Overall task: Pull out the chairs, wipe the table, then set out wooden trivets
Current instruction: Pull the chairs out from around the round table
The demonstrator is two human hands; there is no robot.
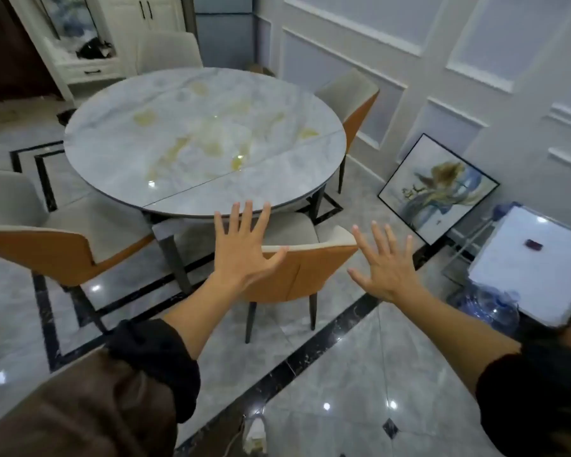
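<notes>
A round marble-topped table [192, 133] with grey and gold veining fills the middle of the head view. Several chairs with orange backs and pale seats stand tucked around it. The nearest chair [307, 268] is straight ahead of me, its backrest facing me. My left hand [244, 245] is held out with fingers spread over the left part of that backrest; whether it touches is unclear. My right hand [384, 262] hovers spread just right of the backrest, holding nothing. No cloth or trivets are in view.
A second chair [47, 239] stands at the left, another chair [353, 100] at the table's right by the panelled wall, one chair [168, 49] at the far side. A framed picture [439, 189] leans on the wall. A white stand [534, 268] and water bottle [488, 308] sit right.
</notes>
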